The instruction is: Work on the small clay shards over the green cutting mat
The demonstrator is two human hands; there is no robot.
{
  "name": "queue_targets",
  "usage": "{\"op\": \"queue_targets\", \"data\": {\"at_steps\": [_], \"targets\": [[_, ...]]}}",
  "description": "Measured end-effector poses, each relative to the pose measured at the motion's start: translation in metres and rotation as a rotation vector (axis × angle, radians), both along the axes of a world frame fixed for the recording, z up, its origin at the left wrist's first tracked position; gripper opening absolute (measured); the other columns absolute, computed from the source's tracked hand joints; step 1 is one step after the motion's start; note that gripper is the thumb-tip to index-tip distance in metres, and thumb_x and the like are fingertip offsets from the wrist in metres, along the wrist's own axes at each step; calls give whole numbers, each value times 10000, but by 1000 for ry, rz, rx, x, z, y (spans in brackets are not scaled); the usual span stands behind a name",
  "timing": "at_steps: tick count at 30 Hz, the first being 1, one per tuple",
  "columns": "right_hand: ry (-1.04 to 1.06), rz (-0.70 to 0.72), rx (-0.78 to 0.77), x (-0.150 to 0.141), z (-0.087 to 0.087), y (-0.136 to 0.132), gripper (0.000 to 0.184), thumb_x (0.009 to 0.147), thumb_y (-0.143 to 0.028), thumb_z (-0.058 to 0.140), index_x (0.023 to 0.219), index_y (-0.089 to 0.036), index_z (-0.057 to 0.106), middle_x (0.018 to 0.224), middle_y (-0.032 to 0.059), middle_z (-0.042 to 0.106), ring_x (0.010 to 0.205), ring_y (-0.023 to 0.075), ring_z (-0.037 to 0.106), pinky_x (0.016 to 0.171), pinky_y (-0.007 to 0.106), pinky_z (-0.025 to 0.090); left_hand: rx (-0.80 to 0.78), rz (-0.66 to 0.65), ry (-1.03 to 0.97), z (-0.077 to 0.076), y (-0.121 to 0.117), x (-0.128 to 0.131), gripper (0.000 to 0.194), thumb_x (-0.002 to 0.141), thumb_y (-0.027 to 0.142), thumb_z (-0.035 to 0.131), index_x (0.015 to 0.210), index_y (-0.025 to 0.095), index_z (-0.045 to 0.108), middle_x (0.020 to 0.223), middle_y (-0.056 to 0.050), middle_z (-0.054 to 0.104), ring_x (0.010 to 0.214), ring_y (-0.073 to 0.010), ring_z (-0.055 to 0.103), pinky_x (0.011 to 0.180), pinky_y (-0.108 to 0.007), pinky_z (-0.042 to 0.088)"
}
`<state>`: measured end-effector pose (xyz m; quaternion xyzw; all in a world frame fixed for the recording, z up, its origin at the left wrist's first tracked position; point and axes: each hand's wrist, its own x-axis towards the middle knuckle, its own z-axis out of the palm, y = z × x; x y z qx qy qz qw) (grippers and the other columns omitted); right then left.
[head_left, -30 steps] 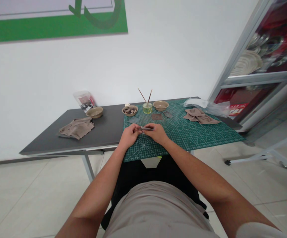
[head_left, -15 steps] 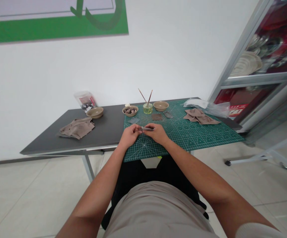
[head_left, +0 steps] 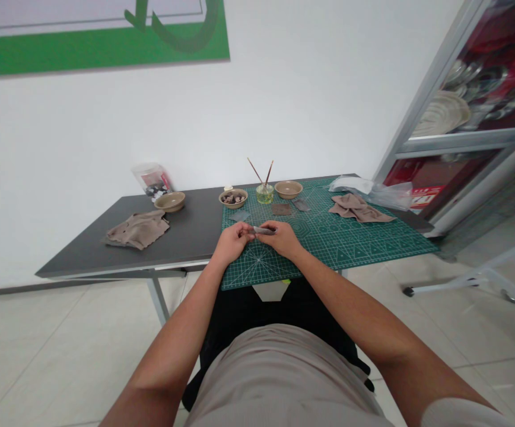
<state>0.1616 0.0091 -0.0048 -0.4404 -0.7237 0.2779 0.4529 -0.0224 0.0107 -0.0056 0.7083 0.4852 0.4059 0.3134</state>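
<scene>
The left hand (head_left: 233, 244) and right hand (head_left: 283, 239) are curled closed, both gripping a small grey bar (head_left: 264, 230) between them, held just above a green cutting mat (head_left: 364, 249) on the tabletop (head_left: 172, 237), with a bowl of small stones (head_left: 233, 198) and a cloth (head_left: 359, 209) farther off

A green gridded cutting mat (head_left: 350, 249) gives the hands (head_left: 283, 239) a passage rightward to a crumpled taupe cloth (head_left: 359, 209); straight ahead, a tan ceramic bowl (head_left: 288, 189) and a glass jar of brushes (head_left: 265, 193) stand in the way.
</scene>
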Motion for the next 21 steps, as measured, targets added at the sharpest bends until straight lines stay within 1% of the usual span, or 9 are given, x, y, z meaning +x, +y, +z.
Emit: {"op": "queue_targets", "data": {"at_steps": [5, 10, 15, 21], "targets": [[-14, 35, -2, 0, 0, 1, 140, 748, -295, 693, 831, -189, 732, 736, 0, 683, 685, 139, 572, 639, 251, 377, -4, -4, -8, -3, 2, -1, 141, 738, 257, 616, 855, 185, 648, 626, 35, 593, 577, -130, 528, 587, -249, 415], [13, 16, -23, -1, 0, 1, 134, 718, -293, 712, 787, -179, 730, 676, -10, 658, 641, 129, 545, 609, 249, 360, 22, 18, 24, -1, -1, 1, 125, 737, 256, 614, 838, 189, 644, 617, 40, 568, 575, -127, 503, 579, -245, 390], [34, 3, -18, 0, 2, -2, 134, 704, -298, 713, 757, -175, 726, 646, -14, 643, 620, 126, 533, 599, 252, 355, 24, 15, -2, -2, 0, 1, 115, 744, 245, 620, 844, 191, 633, 617, 45, 559, 571, -121, 499, 575, -240, 388], [96, -43, -8, 1, -3, 2, 165, 713, -335, 698, 763, -179, 718, 674, 6, 665, 639, 145, 563, 607, 262, 387, 69, -9, -96, -7, 4, 0, 187, 780, 247, 618, 960, 198, 612, 639, 54, 528, 576, -108, 496, 580, -228, 404]]}}
